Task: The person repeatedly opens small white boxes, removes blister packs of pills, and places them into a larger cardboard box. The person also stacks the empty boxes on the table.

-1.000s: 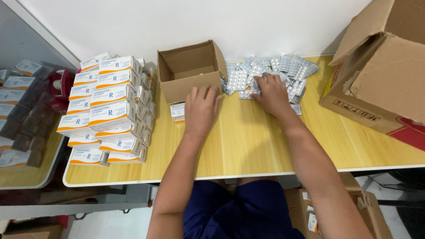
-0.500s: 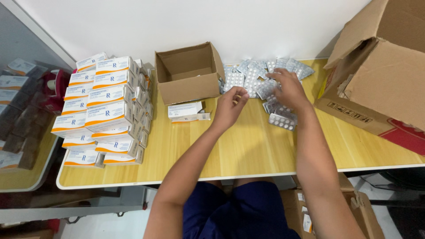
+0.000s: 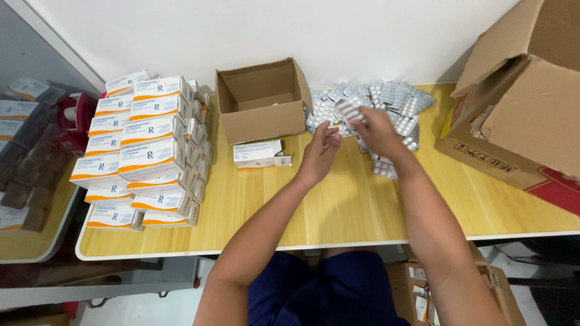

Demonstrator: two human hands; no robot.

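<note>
1. A pharmacy stockroom or medicine packing room
2. Stacked white-and-orange medicine boxes (image 3: pixel 145 145) fill the left of the wooden surface (image 3: pixel 338 199)
3. Loose blister packs (image 3: pixel 393 102) lie heaped by the white wall
4. Open cartons (image 3: pixel 260 99) stand around

A plain white wall (image 3: pixel 272 30) is running beyond the hands, meeting the far edge of the pale wooden surface (image 3: pixel 338 205). A second, rounded table (image 3: pixel 36 241) is standing off to their left.
</note>
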